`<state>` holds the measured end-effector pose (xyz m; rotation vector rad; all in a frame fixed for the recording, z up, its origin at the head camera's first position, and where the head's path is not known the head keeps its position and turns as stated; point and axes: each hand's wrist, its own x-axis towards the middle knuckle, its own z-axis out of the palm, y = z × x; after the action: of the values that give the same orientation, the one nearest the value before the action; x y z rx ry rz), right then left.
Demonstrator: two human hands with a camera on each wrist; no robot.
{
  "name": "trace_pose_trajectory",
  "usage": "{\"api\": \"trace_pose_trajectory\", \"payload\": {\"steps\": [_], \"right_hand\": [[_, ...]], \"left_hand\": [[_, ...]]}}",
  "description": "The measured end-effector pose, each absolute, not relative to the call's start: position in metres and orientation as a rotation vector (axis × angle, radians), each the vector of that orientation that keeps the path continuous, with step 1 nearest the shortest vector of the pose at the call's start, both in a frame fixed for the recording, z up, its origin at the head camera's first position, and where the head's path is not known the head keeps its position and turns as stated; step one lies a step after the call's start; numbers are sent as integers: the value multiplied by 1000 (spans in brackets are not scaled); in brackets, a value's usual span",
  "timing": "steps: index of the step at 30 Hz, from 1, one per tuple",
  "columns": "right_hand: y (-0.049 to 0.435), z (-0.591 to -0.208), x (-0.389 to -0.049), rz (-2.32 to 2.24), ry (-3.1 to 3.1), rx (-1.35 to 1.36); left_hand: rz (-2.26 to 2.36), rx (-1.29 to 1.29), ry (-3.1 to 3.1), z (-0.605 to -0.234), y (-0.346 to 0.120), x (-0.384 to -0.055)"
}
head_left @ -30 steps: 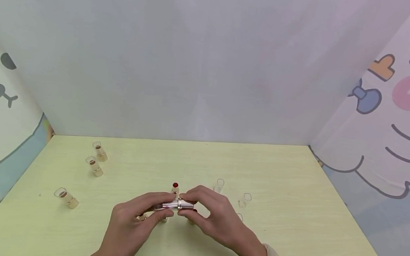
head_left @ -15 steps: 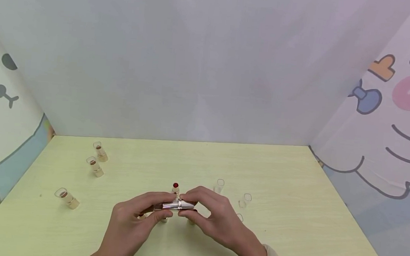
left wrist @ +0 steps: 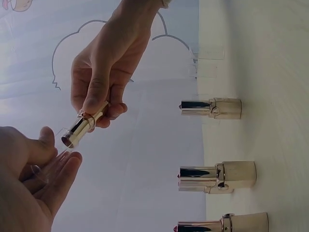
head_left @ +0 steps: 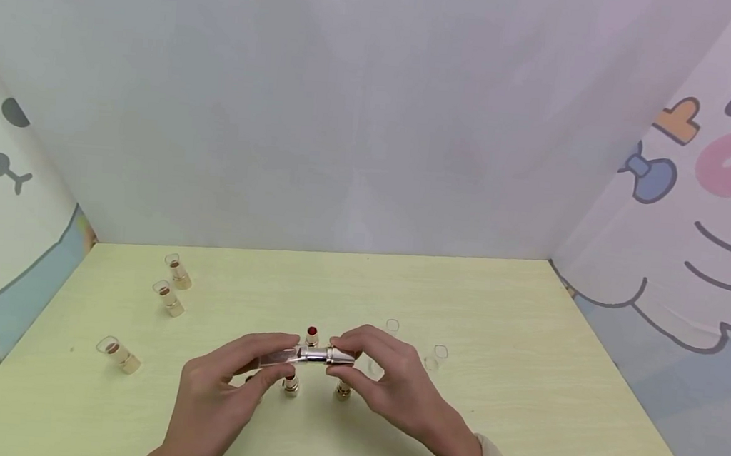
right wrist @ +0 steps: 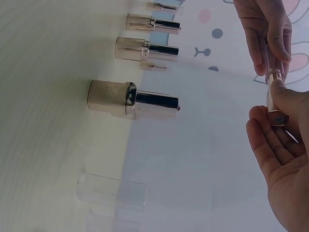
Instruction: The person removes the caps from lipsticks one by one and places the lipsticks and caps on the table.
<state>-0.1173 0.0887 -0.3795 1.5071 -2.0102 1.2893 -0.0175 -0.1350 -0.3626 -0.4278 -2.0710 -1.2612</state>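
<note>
The left hand (head_left: pixel 224 381) pinches a clear cap (head_left: pixel 278 356); the right hand (head_left: pixel 391 391) pinches the lipstick (head_left: pixel 330 355) just beside it, above the tabletop (head_left: pixel 521 383).

Bottommost lipstick (left wrist: pixel 222 225) cut by edge

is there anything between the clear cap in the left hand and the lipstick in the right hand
Nothing visible. The left hand pinches the clear cap and the right hand pinches the lipstick, end to end above the table. The three open lipsticks stand below, clear of that line.
</note>
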Motion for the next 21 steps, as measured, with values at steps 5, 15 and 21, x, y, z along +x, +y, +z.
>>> {"api": "trace_pose_trajectory", "payload": {"steps": [5, 15, 21], "right_hand": [[91, -379, -120, 1293, -2026, 1502], [94, -378, -129, 1328, -2001, 1464], [96, -377, -129, 1352, -2022, 1438]], "left_hand": [[-1246, -436, -2072, -361, -139, -18], [-1196, -249, -2200, -350, -154, -20], [-1239, -12, -2372, -352, -165, -27]]}}
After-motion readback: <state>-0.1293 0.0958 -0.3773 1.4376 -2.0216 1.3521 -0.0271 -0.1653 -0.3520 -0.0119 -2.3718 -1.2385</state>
